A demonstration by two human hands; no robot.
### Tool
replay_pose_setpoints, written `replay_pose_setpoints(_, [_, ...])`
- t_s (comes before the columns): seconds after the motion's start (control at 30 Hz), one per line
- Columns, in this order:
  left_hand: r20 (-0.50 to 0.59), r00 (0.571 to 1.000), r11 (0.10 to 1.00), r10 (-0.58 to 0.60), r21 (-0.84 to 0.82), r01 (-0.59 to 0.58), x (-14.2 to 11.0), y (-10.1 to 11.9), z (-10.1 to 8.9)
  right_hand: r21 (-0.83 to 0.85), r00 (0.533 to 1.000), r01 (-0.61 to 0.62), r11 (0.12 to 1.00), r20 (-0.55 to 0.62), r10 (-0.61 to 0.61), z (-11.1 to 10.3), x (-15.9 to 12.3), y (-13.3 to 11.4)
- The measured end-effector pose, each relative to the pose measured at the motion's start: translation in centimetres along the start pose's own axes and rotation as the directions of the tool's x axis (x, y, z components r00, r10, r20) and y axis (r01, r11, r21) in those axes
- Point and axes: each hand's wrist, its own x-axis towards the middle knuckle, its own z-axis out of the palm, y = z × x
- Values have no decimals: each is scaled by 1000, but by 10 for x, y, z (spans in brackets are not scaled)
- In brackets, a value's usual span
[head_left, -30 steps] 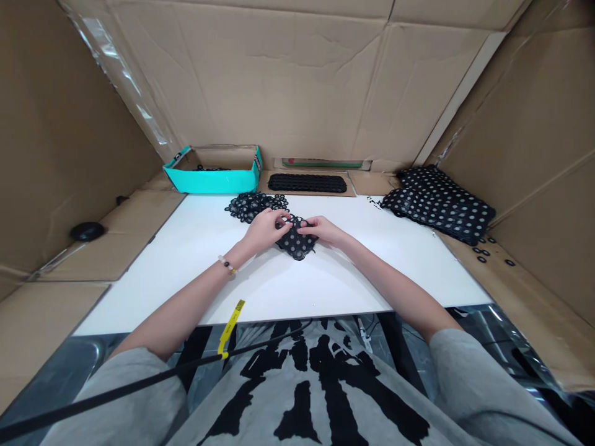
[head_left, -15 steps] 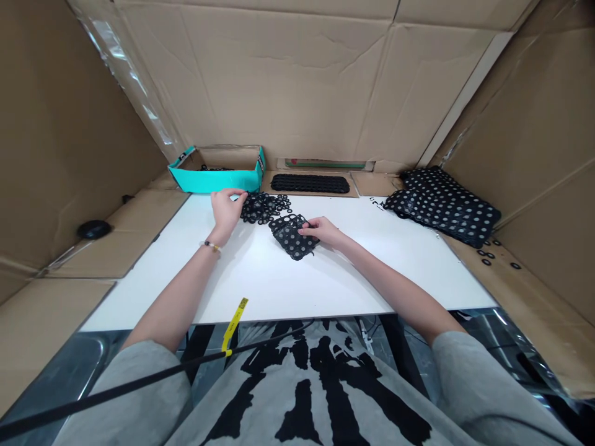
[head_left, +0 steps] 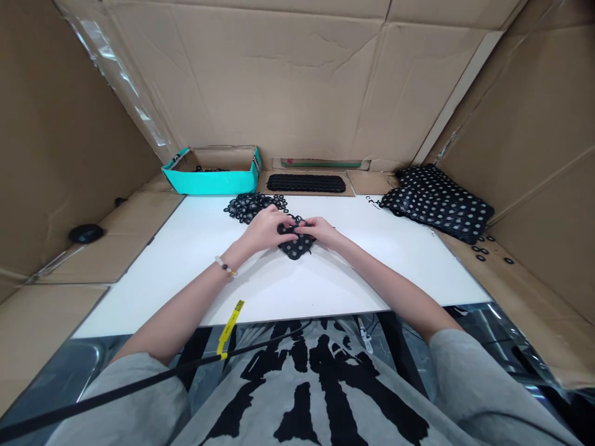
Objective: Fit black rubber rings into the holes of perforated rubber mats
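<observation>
A small black piece with grey dots (head_left: 295, 248) is between my hands over the middle of the white board; its upper edge looks made of joined rings. My right hand (head_left: 323, 232) pinches the piece at its upper right with thumb and fingers. On its upper left, my left hand (head_left: 269, 229) is closed with thumb and curled fingers against the piece. What its fingertips pinch is hidden. Just behind my left hand lies a heap of loose black rings (head_left: 246, 207).
A turquoise box (head_left: 209, 183) with black rings inside stands back left. A black ridged block (head_left: 305, 183) lies at the back centre. At right is a large black dotted piece (head_left: 441, 201), with loose rings (head_left: 481, 250) nearby. A black round object (head_left: 86, 233) sits left. Cardboard walls (head_left: 279, 80) surround the board.
My left hand has moved from the ring heap, right and toward me, to the dotted piece. My right hand still holds the piece. The view has shifted slightly.
</observation>
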Motion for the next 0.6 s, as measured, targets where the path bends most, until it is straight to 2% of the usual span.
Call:
replay_pose_setpoints(0.07, [-2,999,999,-42,3,42,-1,7,7,94,997,-10,996,80,3,0,-1,-2])
replay_pose_setpoints(0.17, [-52,989,989,-139,-57,136,-2,4,9,204,986,-5,979,165,-30,0,0,-1])
replay_pose_setpoints(0.37, [-55,984,982,-169,-94,163,-2,-4,11,263,987,13,965,154,-55,-2,5,8])
replay_pose_setpoints(0.6, [-37,979,968,-200,-164,192,-1,-5,19,237,983,21,971,171,-63,-1,4,7])
